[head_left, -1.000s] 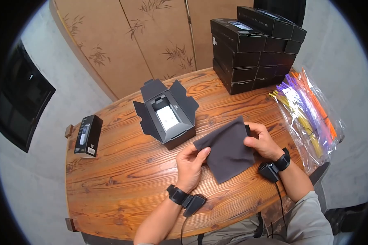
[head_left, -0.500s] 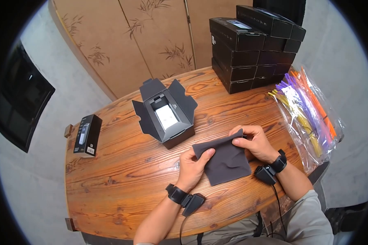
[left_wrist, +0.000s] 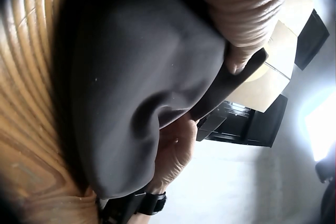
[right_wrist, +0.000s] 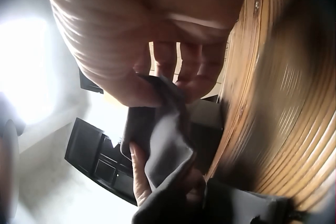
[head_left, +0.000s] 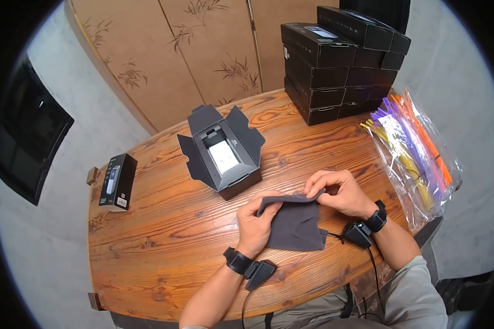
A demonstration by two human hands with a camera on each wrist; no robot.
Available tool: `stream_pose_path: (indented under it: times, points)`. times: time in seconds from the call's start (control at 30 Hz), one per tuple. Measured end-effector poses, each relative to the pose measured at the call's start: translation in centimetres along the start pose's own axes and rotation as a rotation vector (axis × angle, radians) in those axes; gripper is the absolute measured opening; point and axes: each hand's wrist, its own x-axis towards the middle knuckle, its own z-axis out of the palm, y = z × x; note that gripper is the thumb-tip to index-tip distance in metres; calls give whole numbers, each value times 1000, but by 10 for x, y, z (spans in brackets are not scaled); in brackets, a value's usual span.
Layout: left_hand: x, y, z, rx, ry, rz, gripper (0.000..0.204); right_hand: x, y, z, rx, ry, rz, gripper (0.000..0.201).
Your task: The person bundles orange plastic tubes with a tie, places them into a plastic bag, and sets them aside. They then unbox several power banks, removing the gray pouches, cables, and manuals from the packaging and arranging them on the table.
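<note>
In the head view, a dark grey cloth pouch (head_left: 295, 227) hangs between both hands, its upper edge gathered into a fold. My left hand (head_left: 253, 227) pinches the left end of that fold, thumb on the near side. At the right end my right hand (head_left: 340, 192) pinches the edge between thumb and fingers. A thin dark cord (head_left: 335, 235) shows by the lower right corner. Soft creases run across the pouch (left_wrist: 152, 82) in the left wrist view. From the right wrist, the bunched pouch (right_wrist: 168, 145) runs down from my thumb and fingertips toward the left hand.
An opened black box (head_left: 241, 183) with a white item (head_left: 223, 157) inside stands beyond the hands. Far left is a small black box (head_left: 118, 182). Stacked black boxes (head_left: 332, 77) rise at the back right, near a clear bag (head_left: 417, 164) of coloured sticks.
The pouch was spread wider; its upper edge is now folded and lower. My right hand has shifted left and down, its fingers now over the edge. The left hand has stayed nearly in place.
</note>
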Motion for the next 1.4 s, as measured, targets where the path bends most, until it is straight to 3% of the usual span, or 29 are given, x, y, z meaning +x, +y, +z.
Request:
stream_pose_path:
  times: [0.1, 0.17, 0.27, 0.37, 0.47, 0.6, 0.63, 0.73, 0.83, 0.93, 0.97, 1.07, 1.2, 1.3, 1.4]
  points:
    - [-6, 6, -3, -157, 56, -218, 15, -3, -7, 4, 145, 40, 186, 13]
    - [-6, 8, -4, -185, 44, -246, 15, -4, -8, 2, 135, 34, 261, 10]
    - [-5, 15, 4, -156, -4, -237, 14, -8, -7, -3, 340, 93, 317, 16]
    - [-6, 14, 3, -121, -56, -229, 14, -6, -7, 0, 433, 161, 206, 18]
    - [-6, 7, -1, -149, -29, -204, 14, -7, -15, 8, 252, 83, 128, 21]
    - [-8, 4, 0, -203, 87, -141, 14, -6, -12, 9, 134, -65, 241, 33]
    - [-8, 4, 1, -229, 117, -143, 15, -6, -12, 11, 241, -74, 285, 34]
    - [-12, 5, 5, -260, 150, -150, 17, -6, -13, 9, 196, -79, 332, 33]
    - [-12, 6, 8, -303, 166, -175, 18, -6, -22, 12, 163, 1, 316, 33]
    - [-13, 0, 4, -234, 86, -147, 20, -4, -19, 14, 176, 52, 141, 28]
    - [-13, 0, 3, -229, 60, -158, 20, -2, -13, 11, 64, 52, 19, 21]
    - [-12, 5, 5, -188, -32, -162, 20, -5, -25, 11, 139, 198, 218, 11]
    - [-11, 11, 8, -105, -95, -128, 15, -5, -19, 11, 244, 260, 180, 15]
    - [-10, 9, 6, -99, -24, -100, 13, -1, -24, 15, 81, 137, 66, 14]
    - [-11, 6, 4, -81, 38, -71, 13, -3, -15, 7, 9, -3, 106, 14]
